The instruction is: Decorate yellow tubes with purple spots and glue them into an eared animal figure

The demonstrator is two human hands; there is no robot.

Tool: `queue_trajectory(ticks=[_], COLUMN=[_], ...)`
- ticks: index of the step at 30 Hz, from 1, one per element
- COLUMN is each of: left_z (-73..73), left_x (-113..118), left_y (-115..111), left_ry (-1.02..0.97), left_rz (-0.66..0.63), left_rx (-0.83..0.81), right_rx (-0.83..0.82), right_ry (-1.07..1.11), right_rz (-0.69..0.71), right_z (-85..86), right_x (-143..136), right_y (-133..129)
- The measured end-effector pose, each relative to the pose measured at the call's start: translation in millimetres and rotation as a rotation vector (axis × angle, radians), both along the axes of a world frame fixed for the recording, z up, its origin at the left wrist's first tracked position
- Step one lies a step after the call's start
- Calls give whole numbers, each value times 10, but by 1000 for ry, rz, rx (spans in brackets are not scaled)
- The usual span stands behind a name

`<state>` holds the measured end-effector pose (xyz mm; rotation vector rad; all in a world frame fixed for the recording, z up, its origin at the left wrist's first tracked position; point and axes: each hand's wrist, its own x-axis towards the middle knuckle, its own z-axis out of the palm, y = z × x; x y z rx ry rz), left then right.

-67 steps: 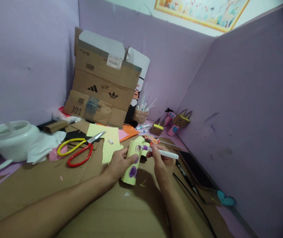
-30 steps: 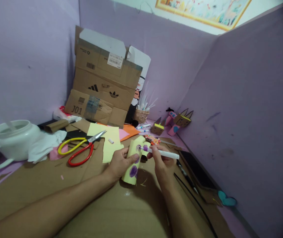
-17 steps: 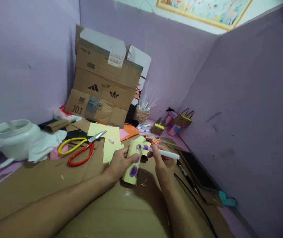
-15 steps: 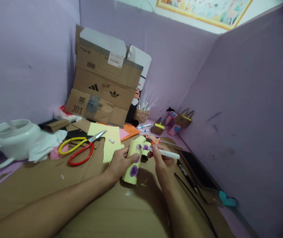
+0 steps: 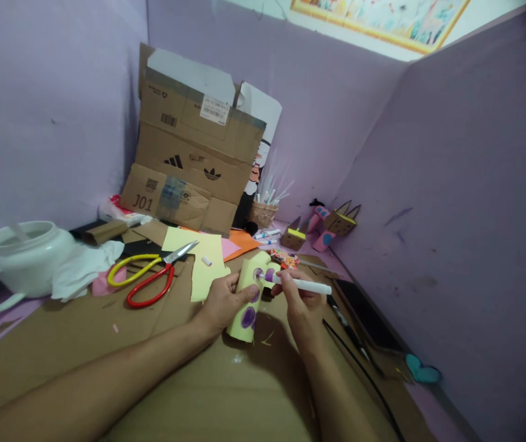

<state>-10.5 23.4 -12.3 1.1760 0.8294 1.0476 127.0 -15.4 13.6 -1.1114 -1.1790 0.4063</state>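
My left hand is wrapped round a pale yellow paper tube with purple spots, its thumb lying across the front. The tube stands tilted above the cardboard. In my right hand is a white marker with a purple end, held between thumb and fingers. The marker's tip touches the tube at its upper spot, where purple shows inside an outline. A small white cap lies on a yellow paper sheet behind my left hand.
Scissors with yellow and red handles lie left of the sheet. A white teapot stands far left, a folded cardboard box at the back. To the right are a dark flat tablet-like object, a cable and a teal heart.
The marker and my right hand have shifted very slightly left. There is more purple inside the upper spot. My left hand and the tube have hardly moved.
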Motion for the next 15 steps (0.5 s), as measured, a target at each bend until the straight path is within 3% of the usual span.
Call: queue_trajectory(ticks=[15], left_z=[13], left_x=[5], left_y=[-15], left_ry=[-17], left_rz=[5], left_rx=[-4], right_rx=[49], right_ry=[-19], right_rz=[-23], right_z=[-23], right_x=[16], right_y=[24])
